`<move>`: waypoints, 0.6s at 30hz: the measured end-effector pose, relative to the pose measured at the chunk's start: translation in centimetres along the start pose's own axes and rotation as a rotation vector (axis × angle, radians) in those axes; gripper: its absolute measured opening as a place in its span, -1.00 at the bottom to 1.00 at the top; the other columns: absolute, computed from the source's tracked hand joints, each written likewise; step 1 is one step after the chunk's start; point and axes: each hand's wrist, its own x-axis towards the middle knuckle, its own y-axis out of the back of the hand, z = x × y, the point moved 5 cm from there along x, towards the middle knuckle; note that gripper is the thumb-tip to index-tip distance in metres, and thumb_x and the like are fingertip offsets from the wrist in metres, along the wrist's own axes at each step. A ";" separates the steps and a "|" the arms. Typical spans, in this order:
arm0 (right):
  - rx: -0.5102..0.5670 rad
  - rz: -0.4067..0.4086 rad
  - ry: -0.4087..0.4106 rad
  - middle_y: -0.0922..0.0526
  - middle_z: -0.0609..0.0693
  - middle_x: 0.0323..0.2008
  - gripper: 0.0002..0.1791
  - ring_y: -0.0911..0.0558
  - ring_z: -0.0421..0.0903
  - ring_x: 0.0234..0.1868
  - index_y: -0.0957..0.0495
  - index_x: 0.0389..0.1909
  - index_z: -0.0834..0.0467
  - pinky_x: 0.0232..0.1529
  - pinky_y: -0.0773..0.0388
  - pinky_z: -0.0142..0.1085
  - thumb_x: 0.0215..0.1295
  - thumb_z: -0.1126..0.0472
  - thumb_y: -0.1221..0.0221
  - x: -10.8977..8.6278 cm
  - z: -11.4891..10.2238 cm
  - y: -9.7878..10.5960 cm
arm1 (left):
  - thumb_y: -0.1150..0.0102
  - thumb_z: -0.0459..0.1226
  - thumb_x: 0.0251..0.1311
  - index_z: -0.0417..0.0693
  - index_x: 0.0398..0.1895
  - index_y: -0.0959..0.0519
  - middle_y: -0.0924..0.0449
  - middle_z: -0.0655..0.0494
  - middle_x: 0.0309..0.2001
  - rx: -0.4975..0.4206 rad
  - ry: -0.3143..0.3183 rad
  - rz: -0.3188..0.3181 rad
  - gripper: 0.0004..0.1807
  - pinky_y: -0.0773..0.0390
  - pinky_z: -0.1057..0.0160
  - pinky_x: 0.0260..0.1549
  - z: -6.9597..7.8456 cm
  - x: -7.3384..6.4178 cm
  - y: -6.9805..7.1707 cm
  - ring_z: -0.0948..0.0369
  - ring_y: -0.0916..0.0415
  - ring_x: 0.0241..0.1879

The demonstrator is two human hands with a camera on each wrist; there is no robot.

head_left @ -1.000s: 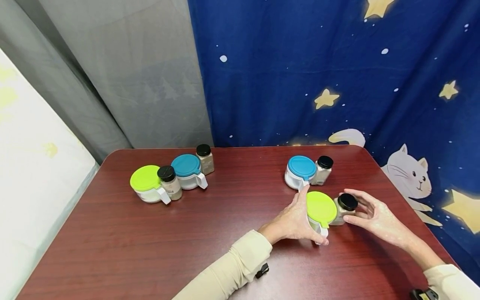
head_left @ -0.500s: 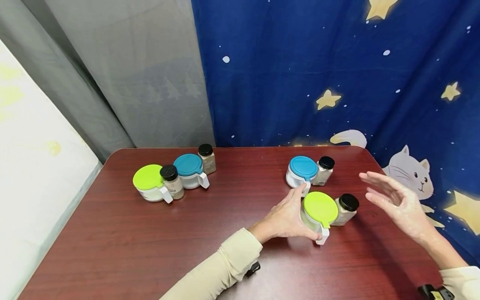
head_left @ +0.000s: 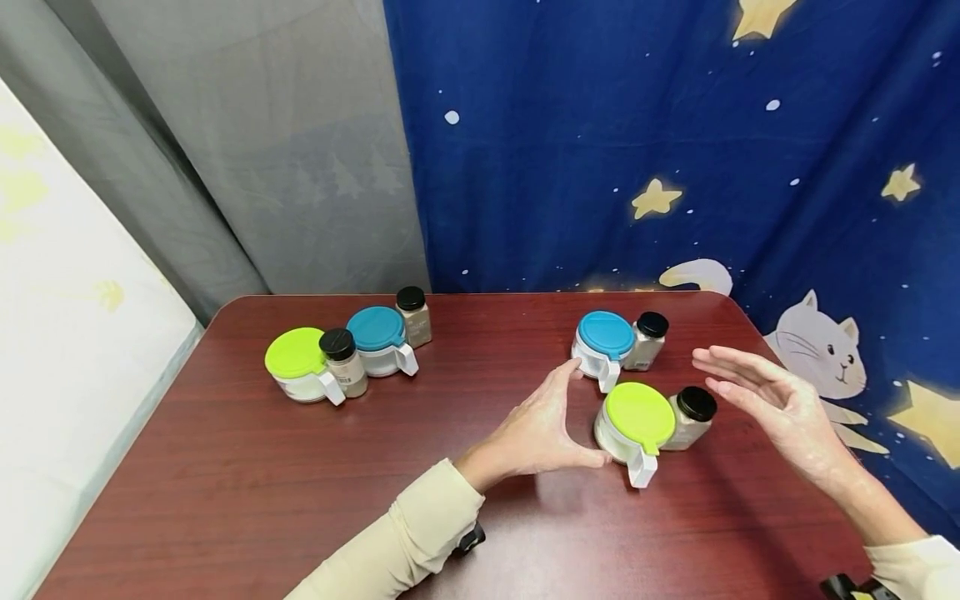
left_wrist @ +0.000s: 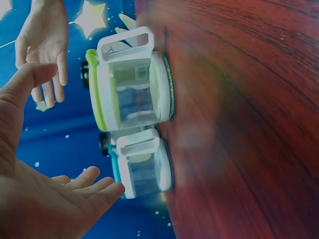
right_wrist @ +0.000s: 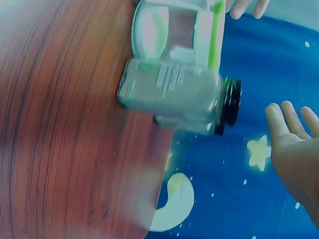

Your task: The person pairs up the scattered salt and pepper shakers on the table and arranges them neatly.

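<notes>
A clear seasoning jar with a lime-green lid [head_left: 640, 414] and white handle stands at the table's right side. Against its right side is a spice bottle with a black cap [head_left: 691, 419], its contents pale. My left hand [head_left: 536, 433] is left of the green-lidded jar, thumb and fingers spread apart, holding nothing; in the left wrist view a gap separates the hand from the jar [left_wrist: 134, 92]. To the right of the spice bottle, my right hand [head_left: 787, 417] hovers with fingers extended. The right wrist view shows that bottle [right_wrist: 172, 89] apart from the fingers.
Behind stand a blue-lidded jar [head_left: 604, 340] and another black-capped bottle [head_left: 647, 342]. On the left are a green-lidded jar [head_left: 300, 362], a blue-lidded jar [head_left: 378, 337] and two black-capped bottles [head_left: 345, 367]. The reddish-brown table [head_left: 300, 500] ends at a blue curtain [head_left: 525, 167].
My right hand has let go of the spice bottle and moved right and up. My left hand has released the green-lidded jar and drawn back to the left.
</notes>
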 end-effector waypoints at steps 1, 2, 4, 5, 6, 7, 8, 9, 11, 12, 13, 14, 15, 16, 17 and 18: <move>0.012 -0.005 -0.009 -0.52 0.20 0.30 -0.50 -0.51 -0.06 0.30 -0.28 0.38 0.51 0.18 -0.46 -0.36 0.43 0.64 0.04 0.0 0.0 -0.3 | -0.62 0.02 -0.11 0.00 0.61 0.02 -0.27 0.16 0.43 -0.009 -0.001 0.009 0.28 -0.40 0.10 0.24 0.0 -0.2 0.3 0.23 -0.32 0.34; 0.018 -0.008 -0.021 -0.52 0.19 0.30 -0.50 -0.51 -0.06 0.30 -0.28 0.38 0.50 0.18 -0.46 -0.36 0.44 0.62 0.04 0.1 -0.1 -0.7 | -0.62 0.01 -0.12 0.01 0.60 0.01 -0.27 0.17 0.43 -0.015 -0.005 0.021 0.27 -0.40 0.11 0.24 0.1 -0.5 0.7 0.23 -0.33 0.33; 0.023 -0.014 -0.035 -0.53 0.19 0.29 -0.51 -0.51 -0.05 0.30 -0.29 0.38 0.48 0.19 -0.45 -0.36 0.45 0.61 0.04 0.1 -0.4 -1.4 | -0.63 -0.02 -0.12 0.03 0.59 0.00 -0.29 0.20 0.42 -0.029 -0.021 0.043 0.26 -0.41 0.11 0.23 0.2 -0.9 1.3 0.24 -0.34 0.32; 0.027 -0.022 -0.038 -0.53 0.19 0.29 -0.51 -0.51 -0.04 0.31 -0.29 0.38 0.48 0.20 -0.45 -0.35 0.46 0.61 0.05 0.1 -0.6 -1.9 | -0.64 -0.03 -0.13 0.03 0.59 -0.01 -0.30 0.21 0.41 -0.036 -0.029 0.054 0.26 -0.41 0.12 0.23 0.3 -1.1 1.6 0.24 -0.35 0.31; 0.029 -0.029 -0.041 -0.53 0.20 0.29 -0.51 -0.51 -0.04 0.31 -0.29 0.38 0.48 0.21 -0.44 -0.34 0.46 0.61 0.06 0.1 -0.8 -2.3 | -0.65 -0.04 -0.14 0.03 0.59 -0.01 -0.31 0.22 0.41 -0.043 -0.034 0.065 0.26 -0.41 0.11 0.23 0.3 -1.4 1.9 0.24 -0.35 0.31; 0.031 -0.038 -0.047 -0.53 0.19 0.29 -0.51 -0.51 -0.04 0.31 -0.29 0.39 0.47 0.21 -0.44 -0.33 0.47 0.60 0.07 0.1 -1.0 -2.8 | -0.65 -0.05 -0.14 0.04 0.58 -0.01 -0.32 0.22 0.41 -0.049 -0.037 0.073 0.26 -0.41 0.10 0.23 0.4 -1.6 2.2 0.24 -0.35 0.32; 0.026 -0.047 -0.047 -0.53 0.20 0.28 -0.51 -0.51 -0.03 0.31 -0.29 0.39 0.47 0.21 -0.44 -0.32 0.47 0.61 0.07 0.1 -1.3 -3.4 | -0.65 -0.05 -0.14 0.04 0.58 -0.02 -0.32 0.24 0.41 -0.055 -0.037 0.081 0.25 -0.41 0.08 0.23 0.4 -1.9 2.5 0.23 -0.35 0.32; 0.018 -0.058 -0.044 -0.52 0.23 0.29 -0.51 -0.50 -0.02 0.31 -0.29 0.39 0.48 0.21 -0.45 -0.29 0.46 0.61 0.06 0.1 -1.6 -3.9 | -0.65 -0.06 -0.14 0.04 0.58 -0.02 -0.32 0.25 0.41 -0.067 -0.036 0.087 0.25 -0.40 0.07 0.24 0.4 -2.1 2.8 0.23 -0.33 0.33; 0.010 -0.084 -0.039 -0.50 0.30 0.28 -0.51 -0.50 0.02 0.31 -0.29 0.38 0.49 0.21 -0.45 -0.24 0.45 0.63 0.07 0.0 -2.2 -5.1 | -0.65 -0.08 -0.13 0.05 0.58 -0.03 -0.32 0.27 0.41 -0.093 -0.037 0.093 0.24 -0.38 0.04 0.26 0.5 -2.6 3.3 0.23 -0.31 0.35; 0.006 -0.094 -0.039 -0.49 0.33 0.27 -0.51 -0.50 0.03 0.31 -0.29 0.37 0.50 0.21 -0.45 -0.22 0.44 0.64 0.06 0.0 -2.5 -5.7 | -0.65 -0.08 -0.12 0.06 0.58 -0.03 -0.32 0.28 0.41 -0.110 -0.035 0.095 0.23 -0.36 0.03 0.27 0.5 -2.9 3.5 0.24 -0.29 0.36; 0.004 -0.104 -0.038 -0.48 0.36 0.27 -0.51 -0.50 0.05 0.30 -0.30 0.37 0.50 0.21 -0.45 -0.20 0.44 0.64 0.06 -0.1 -2.8 -6.3 | -0.64 -0.10 -0.11 0.08 0.58 -0.03 -0.31 0.30 0.42 -0.130 -0.035 0.095 0.22 -0.35 0.03 0.28 0.4 -3.1 3.7 0.24 -0.28 0.37; -0.006 -0.113 -0.039 -0.47 0.39 0.26 -0.51 -0.51 0.05 0.30 -0.32 0.36 0.48 0.20 -0.47 -0.20 0.43 0.64 0.05 -0.2 -3.0 -6.8 | -0.64 -0.12 -0.10 0.09 0.58 -0.03 -0.31 0.30 0.42 -0.150 -0.037 0.094 0.21 -0.33 0.04 0.30 0.4 -3.4 3.9 0.25 -0.27 0.38; -0.008 -0.124 -0.028 -0.47 0.41 0.25 -0.51 -0.51 0.06 0.29 -0.33 0.35 0.49 0.20 -0.47 -0.20 0.41 0.65 0.04 -0.3 -3.2 -7.4 | -0.64 -0.13 -0.10 0.10 0.58 -0.03 -0.30 0.30 0.42 -0.171 -0.038 0.092 0.21 -0.31 0.05 0.31 0.4 -3.7 4.1 0.25 -0.26 0.38; -0.005 -0.134 -0.013 -0.47 0.42 0.24 -0.50 -0.52 0.06 0.29 -0.34 0.35 0.49 0.20 -0.48 -0.21 0.40 0.66 0.04 -0.3 -3.3 -7.9 | -0.63 -0.14 -0.09 0.12 0.58 -0.04 -0.31 0.30 0.42 -0.189 -0.039 0.092 0.19 -0.31 0.05 0.32 0.3 -3.9 4.2 0.24 -0.27 0.38; 0.006 -0.140 0.006 -0.47 0.44 0.23 -0.50 -0.52 0.07 0.28 -0.34 0.34 0.50 0.19 -0.48 -0.22 0.39 0.68 0.04 -0.3 -3.3 -8.4 | -0.62 -0.16 -0.08 0.13 0.58 -0.04 -0.30 0.30 0.42 -0.208 -0.039 0.093 0.19 -0.30 0.05 0.33 0.3 -4.2 4.4 0.25 -0.27 0.37; 0.017 -0.144 0.024 -0.48 0.43 0.22 -0.50 -0.52 0.07 0.28 -0.34 0.33 0.50 0.19 -0.48 -0.23 0.38 0.69 0.04 -0.3 -3.3 -8.8 | -0.62 -0.17 -0.08 0.14 0.57 -0.04 -0.31 0.29 0.41 -0.221 -0.042 0.096 0.18 -0.30 0.06 0.33 0.2 -4.5 4.5 0.25 -0.27 0.37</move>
